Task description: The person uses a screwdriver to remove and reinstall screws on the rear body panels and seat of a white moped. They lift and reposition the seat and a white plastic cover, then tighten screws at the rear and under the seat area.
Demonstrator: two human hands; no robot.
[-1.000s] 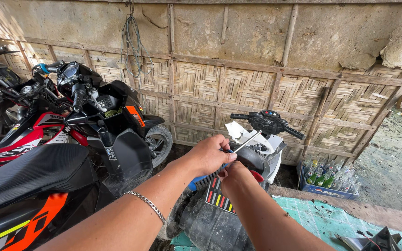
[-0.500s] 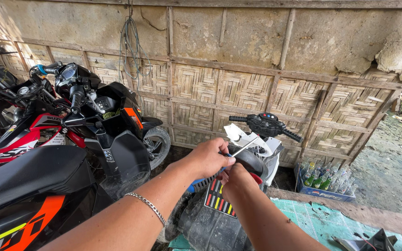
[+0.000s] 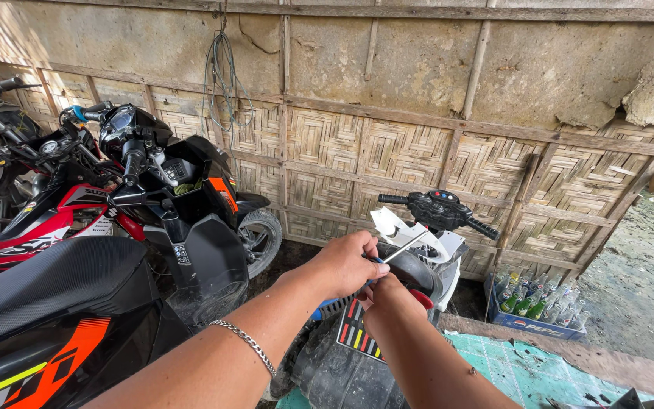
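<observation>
My left hand (image 3: 346,265) is closed around the blue handle of a screwdriver (image 3: 406,246). Its thin metal shaft points up and right toward the white fairing of a small ride-on toy motorbike (image 3: 418,231). My right hand (image 3: 387,299) is pressed against the left from below, fingers curled at the handle end, though the grip is partly hidden. A silver chain bracelet (image 3: 247,344) hangs on my left wrist. Both hands hover over the toy bike's seat, just behind its black handlebars (image 3: 437,208).
A black and orange motorbike (image 3: 54,303) stands close on the left, with a black scooter (image 3: 183,204) and a red bike (image 3: 32,220) behind it. A woven bamboo wall (image 3: 387,151) closes the back. A blue crate of bottles (image 3: 539,307) sits at right beside a green mat (image 3: 524,371).
Both hands stay joined on the screwdriver and have barely shifted. The shaft keeps pointing at the toy bike's fairing.
</observation>
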